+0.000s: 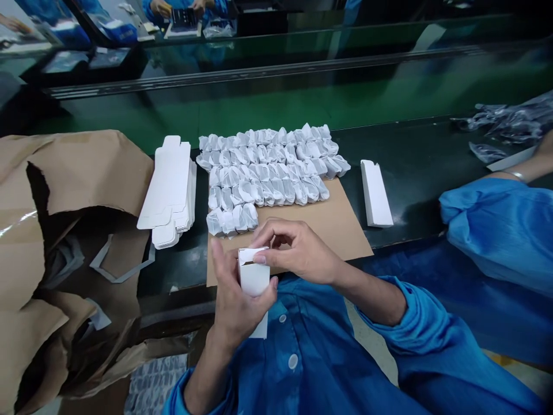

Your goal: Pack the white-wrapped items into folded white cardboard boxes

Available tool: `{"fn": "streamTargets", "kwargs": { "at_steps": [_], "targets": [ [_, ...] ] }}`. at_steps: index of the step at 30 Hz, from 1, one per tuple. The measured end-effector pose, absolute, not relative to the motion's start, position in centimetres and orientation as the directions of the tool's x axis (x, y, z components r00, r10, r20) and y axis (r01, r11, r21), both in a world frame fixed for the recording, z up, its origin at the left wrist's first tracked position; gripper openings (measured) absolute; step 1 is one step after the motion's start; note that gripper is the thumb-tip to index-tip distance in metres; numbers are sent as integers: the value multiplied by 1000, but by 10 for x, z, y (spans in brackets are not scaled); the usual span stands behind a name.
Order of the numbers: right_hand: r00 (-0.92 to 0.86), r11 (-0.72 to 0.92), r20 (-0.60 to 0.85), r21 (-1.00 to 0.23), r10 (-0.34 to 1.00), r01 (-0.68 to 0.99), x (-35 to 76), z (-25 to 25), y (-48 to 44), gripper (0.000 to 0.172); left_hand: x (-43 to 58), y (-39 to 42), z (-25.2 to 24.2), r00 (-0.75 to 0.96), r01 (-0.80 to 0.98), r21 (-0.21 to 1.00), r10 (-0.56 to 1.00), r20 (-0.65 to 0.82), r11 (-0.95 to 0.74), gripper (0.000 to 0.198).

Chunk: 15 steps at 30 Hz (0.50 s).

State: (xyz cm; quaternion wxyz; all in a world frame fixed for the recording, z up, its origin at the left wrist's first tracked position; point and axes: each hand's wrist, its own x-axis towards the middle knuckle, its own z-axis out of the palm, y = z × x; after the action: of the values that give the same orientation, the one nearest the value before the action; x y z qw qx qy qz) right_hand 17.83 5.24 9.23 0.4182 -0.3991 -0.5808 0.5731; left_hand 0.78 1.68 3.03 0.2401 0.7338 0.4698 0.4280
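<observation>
Blue sleeves lead to the left hand, wrapped around a white carton, and the right hand, pinching its top flap; just beyond the grip lie film-wrapped items on a cardboard sheet.

Torn brown paper sack at left, crumpled plastic bags at right

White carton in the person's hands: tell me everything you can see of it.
The white paperboard carton is a tall, narrow rectangular box, matt and with no print on the faces that show. It stands roughly upright, held above the near edge of a brown cardboard sheet. The person's left hand wraps around its middle, with the lower end showing below that hand. At the top, a white flap sits partly open over a shadowed gap, and the right hand rests its fingers there.
</observation>
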Motion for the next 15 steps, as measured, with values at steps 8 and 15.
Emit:
{"fn": "streamTargets", "kwargs": {
  "at_steps": [8,15],
  "targets": [
    [-422,121,120,-992,899,-24,185,81,44,7,3,8,35,296,549,708,896,331,-443,81],
    [-321,442,402,-895,858,59,175,51,19,16,1,-4,31,285,521,721,889,359,-458,62]
  ]
}}
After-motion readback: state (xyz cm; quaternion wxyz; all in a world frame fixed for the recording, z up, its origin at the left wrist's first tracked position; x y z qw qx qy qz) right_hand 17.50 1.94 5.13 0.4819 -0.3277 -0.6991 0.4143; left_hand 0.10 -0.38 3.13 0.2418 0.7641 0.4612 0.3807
